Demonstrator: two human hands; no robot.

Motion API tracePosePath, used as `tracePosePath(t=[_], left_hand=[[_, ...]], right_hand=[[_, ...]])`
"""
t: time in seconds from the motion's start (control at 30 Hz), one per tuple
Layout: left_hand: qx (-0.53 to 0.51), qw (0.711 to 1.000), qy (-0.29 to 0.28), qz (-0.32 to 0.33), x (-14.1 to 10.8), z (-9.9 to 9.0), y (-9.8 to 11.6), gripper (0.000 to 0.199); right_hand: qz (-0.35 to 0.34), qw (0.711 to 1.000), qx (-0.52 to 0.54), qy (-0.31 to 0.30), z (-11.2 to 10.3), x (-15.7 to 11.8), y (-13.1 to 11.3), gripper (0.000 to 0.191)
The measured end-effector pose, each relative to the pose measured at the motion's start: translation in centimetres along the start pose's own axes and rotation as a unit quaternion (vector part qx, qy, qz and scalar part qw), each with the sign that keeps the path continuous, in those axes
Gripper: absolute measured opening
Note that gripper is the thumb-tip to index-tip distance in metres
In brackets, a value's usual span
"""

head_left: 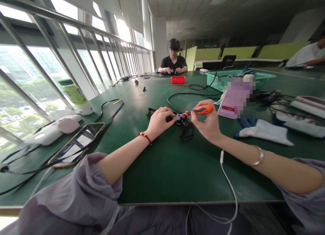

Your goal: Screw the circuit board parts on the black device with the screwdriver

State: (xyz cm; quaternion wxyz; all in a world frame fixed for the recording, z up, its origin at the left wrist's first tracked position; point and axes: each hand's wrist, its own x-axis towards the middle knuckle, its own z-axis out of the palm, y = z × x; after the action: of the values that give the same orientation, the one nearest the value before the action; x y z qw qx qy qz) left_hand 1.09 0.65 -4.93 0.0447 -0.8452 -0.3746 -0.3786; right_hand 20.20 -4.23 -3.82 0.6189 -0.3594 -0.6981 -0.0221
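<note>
A small black device with wires showing (180,120) rests on the green table (157,174) in front of me. My left hand (162,119) is closed around its left part, fingers bent over it. In my right hand (207,121) is a screwdriver with an orange and grey handle (203,110), pinched between thumb and fingers. The shaft points left, and its tip is at the device near my left fingertips; the exact contact point is too small to make out. A dark cable loops just below the device.
A phone (78,143), white device (54,130) and green-capped bottle (76,96) are left. On the right are a pink-screened phone (232,103), gloves (266,132) and green basket (213,81). A red box (178,80) and a seated person (174,61) are ahead.
</note>
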Motion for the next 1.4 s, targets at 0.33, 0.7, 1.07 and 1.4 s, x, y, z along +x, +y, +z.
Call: tracePosePath(t=[0.33,0.7,1.07,1.4], left_hand=[[0.001,1.000,-0.008,-0.004,0.0,0.0,0.0,0.009],[0.005,1.000,-0.012,0.003,0.0,0.0,-0.1,0.008],[0.003,1.000,-0.018,0.002,0.1,-0.1,0.0,0.007],[0.004,1.000,-0.019,0.001,0.1,-0.1,0.0,0.008]], right_hand=[[0.000,1.000,0.014,-0.008,0.1,-0.2,-0.2,0.021],[0.052,0.998,0.033,-0.018,0.2,0.0,-0.6,0.013],[0.100,0.988,0.106,-0.043,0.4,0.0,-0.3,0.026],[0.061,0.994,0.090,0.008,0.2,0.1,-0.7,0.034]])
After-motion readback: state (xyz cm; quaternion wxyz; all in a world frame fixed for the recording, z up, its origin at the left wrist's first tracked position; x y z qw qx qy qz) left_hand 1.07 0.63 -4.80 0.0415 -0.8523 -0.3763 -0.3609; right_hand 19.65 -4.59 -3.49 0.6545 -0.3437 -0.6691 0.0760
